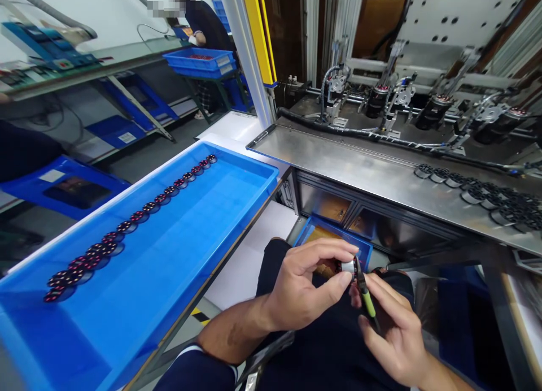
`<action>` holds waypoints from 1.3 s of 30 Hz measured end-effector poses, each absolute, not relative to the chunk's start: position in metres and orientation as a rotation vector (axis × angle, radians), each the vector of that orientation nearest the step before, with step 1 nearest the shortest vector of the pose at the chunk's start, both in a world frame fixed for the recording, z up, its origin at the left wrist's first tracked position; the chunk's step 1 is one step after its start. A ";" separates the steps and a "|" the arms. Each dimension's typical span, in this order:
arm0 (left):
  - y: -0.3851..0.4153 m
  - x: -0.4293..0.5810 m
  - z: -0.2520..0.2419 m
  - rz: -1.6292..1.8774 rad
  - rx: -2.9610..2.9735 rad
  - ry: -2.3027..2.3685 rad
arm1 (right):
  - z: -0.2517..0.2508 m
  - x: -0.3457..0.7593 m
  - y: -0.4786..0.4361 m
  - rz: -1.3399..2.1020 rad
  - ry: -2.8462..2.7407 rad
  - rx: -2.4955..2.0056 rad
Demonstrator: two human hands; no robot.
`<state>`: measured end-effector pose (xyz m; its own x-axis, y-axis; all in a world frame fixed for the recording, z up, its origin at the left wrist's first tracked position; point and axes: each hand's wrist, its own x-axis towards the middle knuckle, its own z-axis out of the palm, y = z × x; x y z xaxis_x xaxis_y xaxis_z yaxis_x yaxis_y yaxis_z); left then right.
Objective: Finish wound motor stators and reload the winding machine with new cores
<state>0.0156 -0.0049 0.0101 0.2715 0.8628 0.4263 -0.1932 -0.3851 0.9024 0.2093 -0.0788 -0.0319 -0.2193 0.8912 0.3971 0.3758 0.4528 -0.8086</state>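
Round part [348, 266]: small, silver-rimmed, held low in the middle of the view over the lap. It is pinched between the thumb and fingertips of the left hand [302, 292], whose fingers are closed on it. Tool [366, 298]: green-handled, dark-tipped, gripped in the right hand [393, 329] with the fingers wrapped round the handle; its tip is set against the part's right side. Bin [334, 233]: blue, small, seen just behind the hands, with brownish contents. Tray [178, 266]: blue, large, placed to the left; a single line of discs [127, 224], dark with red windings, is laid along its far side. Shelf [359, 170]: steel, found beyond the hands; a row of dark rings [478, 194] is set at its right end.
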 end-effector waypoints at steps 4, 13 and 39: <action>-0.004 0.014 0.007 1.297 1.553 0.636 | -0.035 0.212 -0.079 0.715 -1.741 -1.133; 0.010 0.008 -0.002 1.460 1.872 0.528 | -0.020 0.226 -0.084 0.724 -1.698 -1.247; 0.010 0.012 0.000 1.697 2.180 0.470 | 0.027 0.222 -0.106 1.256 -1.506 -1.235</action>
<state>0.0120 0.0105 0.0003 0.2327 0.4552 0.8594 0.0522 -0.8883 0.4564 0.2221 -0.1062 0.0267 -0.2026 0.9792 -0.0080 0.1837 0.0299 -0.9825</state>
